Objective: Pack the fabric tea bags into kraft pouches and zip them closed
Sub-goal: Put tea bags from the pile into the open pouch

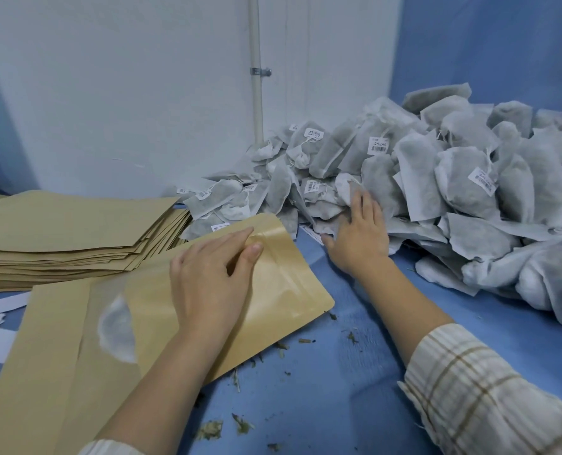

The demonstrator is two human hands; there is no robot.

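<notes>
At centre frame, left hand (pixel 212 274): pinching the mouth of a kraft pouch (pixel 273 290) lying on the blue table (pixel 355 372).
Right hand (pixel 358 234): fingers straight, touching the tea bag heap (pixel 437 192), upper right.
Spare pouches (pixel 69 231): stacked, left.

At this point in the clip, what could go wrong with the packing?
The left hand only pinches the kraft pouch at its mouth, so the opening may fall shut before a bag goes in. The right hand lies on the edge of the tea bag pile, where strings and tags tangle, so extra bags might drag along. Loose herb bits on the blue table cover could catch in the zip.
</notes>
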